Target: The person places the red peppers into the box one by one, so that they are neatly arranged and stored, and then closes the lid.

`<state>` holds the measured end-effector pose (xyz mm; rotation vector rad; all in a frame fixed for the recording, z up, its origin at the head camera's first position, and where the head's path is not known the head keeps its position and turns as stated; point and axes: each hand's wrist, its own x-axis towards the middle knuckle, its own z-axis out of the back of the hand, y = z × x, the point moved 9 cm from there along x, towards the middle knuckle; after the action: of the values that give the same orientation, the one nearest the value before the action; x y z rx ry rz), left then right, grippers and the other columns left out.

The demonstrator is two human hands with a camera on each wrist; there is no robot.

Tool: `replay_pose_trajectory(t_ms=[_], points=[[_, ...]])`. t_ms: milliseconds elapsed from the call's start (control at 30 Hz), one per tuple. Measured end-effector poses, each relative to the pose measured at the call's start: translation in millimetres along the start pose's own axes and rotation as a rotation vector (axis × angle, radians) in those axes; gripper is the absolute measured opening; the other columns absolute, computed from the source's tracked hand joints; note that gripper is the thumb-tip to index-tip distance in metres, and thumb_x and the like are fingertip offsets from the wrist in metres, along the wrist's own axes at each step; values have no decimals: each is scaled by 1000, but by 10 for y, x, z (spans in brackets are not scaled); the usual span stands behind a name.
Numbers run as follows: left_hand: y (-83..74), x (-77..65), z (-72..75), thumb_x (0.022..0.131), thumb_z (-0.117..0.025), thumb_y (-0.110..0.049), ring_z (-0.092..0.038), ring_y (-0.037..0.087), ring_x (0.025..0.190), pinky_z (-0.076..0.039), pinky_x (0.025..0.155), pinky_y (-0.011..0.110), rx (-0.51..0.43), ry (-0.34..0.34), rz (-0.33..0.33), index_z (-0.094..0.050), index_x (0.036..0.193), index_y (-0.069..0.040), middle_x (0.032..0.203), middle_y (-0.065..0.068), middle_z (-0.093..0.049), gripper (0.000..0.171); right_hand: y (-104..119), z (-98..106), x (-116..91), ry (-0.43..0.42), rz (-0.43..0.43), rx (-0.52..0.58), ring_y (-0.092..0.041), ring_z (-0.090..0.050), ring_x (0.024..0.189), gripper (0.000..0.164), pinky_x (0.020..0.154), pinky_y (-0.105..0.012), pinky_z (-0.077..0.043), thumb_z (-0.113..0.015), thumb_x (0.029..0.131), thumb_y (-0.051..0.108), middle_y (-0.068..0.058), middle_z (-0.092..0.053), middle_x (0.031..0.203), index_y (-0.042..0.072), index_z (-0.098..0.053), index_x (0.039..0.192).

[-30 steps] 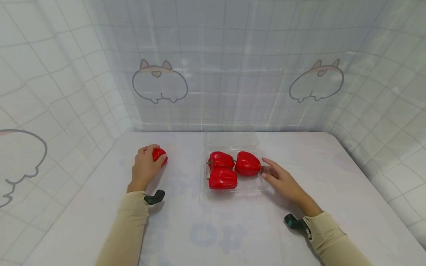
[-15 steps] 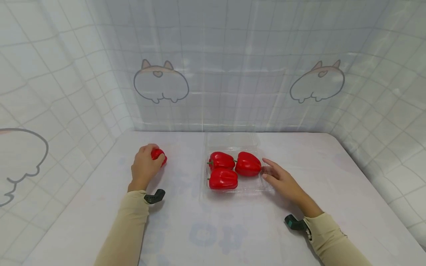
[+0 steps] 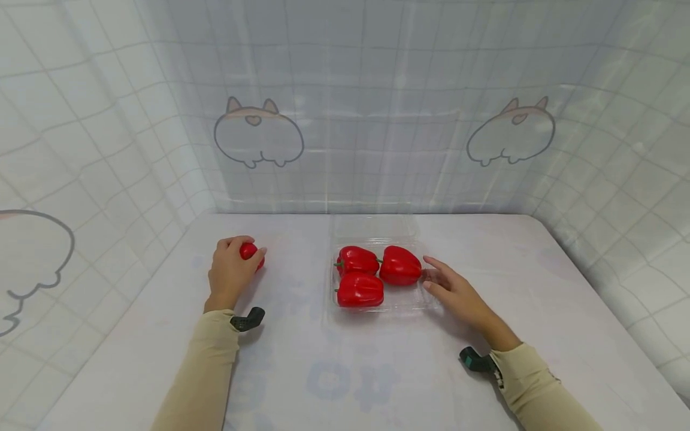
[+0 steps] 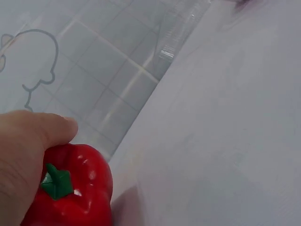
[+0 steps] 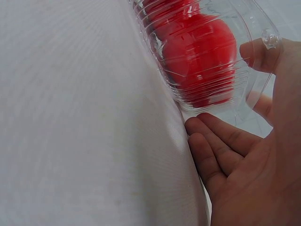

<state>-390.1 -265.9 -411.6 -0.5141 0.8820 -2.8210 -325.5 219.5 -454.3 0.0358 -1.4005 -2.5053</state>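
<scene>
Left hand [image 3: 229, 270] holds a pepper [image 3: 247, 251] at the box's [image 3: 408, 299] nine o'clock: likely light, slippery; hug its sides. Right hand [image 3: 457, 293] spreads wide.

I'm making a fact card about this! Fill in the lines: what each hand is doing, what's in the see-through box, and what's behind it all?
Left hand: grips a red bell pepper with a green stem
Right hand: at the right edge of the clear plastic container
Lid: open, at the back
Inside: three red bell peppers: back left, front left, right
Sleeves: beige
Backdrop: grid lines, cartoon animal outlines
</scene>
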Motion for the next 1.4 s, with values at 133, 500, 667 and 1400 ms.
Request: replay_pose_trajectory(t_ms=[133,500,667,1400], points=[[14,18,29,97,-59,-42,-47,42,125,-48,94,64,-136,-8,33,-52,138,-12,140,21,-45,52,8,4,-7,-5,-10,-16,-36,-49,134,65,100,-53,-47,-62,100,32,-14,-52,146,24,-33,157],[73,-5,-58,98,-55,-47,-34,37,139,-46,102,56,-434,104,210,-37,156,-20,154,15,-37,66,46,1,-31,2,2,-3,-34,-52,132,64,101,-53,-46,-62,100,29,-14,-54,144,23,-33,157],[-59,-34,-111,96,-60,-51,-30,36,140,-44,105,54,-557,184,221,-28,159,-19,157,13,-33,78,51,4,-32,-2,8,-12,-34,-52,131,64,101,-53,-46,-62,100,29,-15,-54,144,23,-33,157],[-417,-136,-168,93,-60,-60,-45,26,129,-47,103,42,-743,158,215,-47,149,-23,144,3,-50,68,53,-16,-14,6,-4,9,-36,-51,132,63,100,-52,-47,-61,101,27,-15,-53,144,23,-33,157]])
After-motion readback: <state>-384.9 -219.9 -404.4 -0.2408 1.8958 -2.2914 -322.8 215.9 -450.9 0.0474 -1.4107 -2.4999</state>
